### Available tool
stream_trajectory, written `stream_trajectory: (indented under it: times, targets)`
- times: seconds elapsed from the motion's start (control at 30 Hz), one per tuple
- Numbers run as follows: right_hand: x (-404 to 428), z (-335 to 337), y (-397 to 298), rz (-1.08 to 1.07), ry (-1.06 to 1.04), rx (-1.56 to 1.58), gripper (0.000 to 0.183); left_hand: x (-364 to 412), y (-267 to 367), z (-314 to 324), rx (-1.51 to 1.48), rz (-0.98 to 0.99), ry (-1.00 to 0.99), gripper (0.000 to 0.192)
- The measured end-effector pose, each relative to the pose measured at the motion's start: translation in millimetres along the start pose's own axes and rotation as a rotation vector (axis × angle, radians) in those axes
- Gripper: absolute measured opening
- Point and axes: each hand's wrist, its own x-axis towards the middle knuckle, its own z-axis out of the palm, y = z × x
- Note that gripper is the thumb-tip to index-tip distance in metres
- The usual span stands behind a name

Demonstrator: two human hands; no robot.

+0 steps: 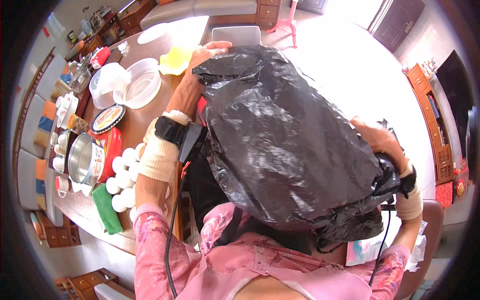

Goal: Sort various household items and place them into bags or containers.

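A large black plastic bag (277,138) is spread out in front of my chest, crinkled and shiny. My left hand (208,52) grips its far left corner, the thumb side showing and some fingers hidden by the plastic. On the right, my right hand (380,140) holds the bag's bunched side edge, its fingertips partly out of sight. Loose folds of the bag hang down near my lap. A bit of something red (202,106) shows between my left forearm and the bag. Beyond the far edge of the bag stands a pale grey plastic bin (236,35).
The wooden table (131,116) at my left bears several white balls (123,179), a green cloth (107,209), a round metal tin (80,159), its lid (108,119), clear plastic tubs (142,84) and a yellow dish (174,60). A brown chair back (431,232) is at my right.
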Motion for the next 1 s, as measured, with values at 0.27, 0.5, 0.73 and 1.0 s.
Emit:
stream_trajectory:
  times: [0.27,0.5,0.73,1.0]
  targets:
    - [-18,12,58,-0.379,0.537,0.743,0.05,2,6,-12,-0.068,0.022,-0.085,0.029]
    - [-13,83,90,-0.173,0.182,-0.143,0.022,-14,23,21,-0.39,-0.05,-0.285,0.032]
    - [-6,70,98,0.02,0.348,0.096,0.019,-42,51,37,-0.08,0.083,-0.29,0.064]
    - [-2,92,112,-0.12,0.466,0.083,0.017,-35,49,66,0.346,0.176,-0.106,0.015]
